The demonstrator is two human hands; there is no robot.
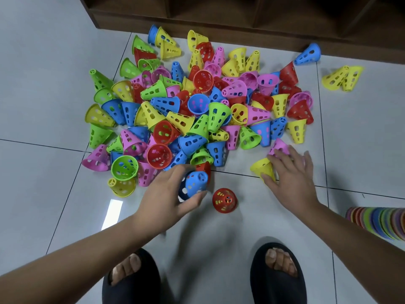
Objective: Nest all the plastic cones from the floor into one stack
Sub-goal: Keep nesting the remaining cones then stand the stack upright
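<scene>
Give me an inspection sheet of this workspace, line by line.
Surface: pale tiled floor, glossy, with dark grout lines.
Job's things: big loose pile of perforated plastic cones; one red cone standing alone near the feet; nested stack lying at the right edge.
Clutter: nothing seen.
Grips: left hand holds a blue cone; right hand rests over a yellow cone and a pink cone.
Cables: nothing seen.
Surroundings: dark wooden shelf unit behind the pile; black slippers below.

Bright, even indoor light; glare patch on floor tile [112, 213]; hands motion-blurred, wide-angle edges bend.
</scene>
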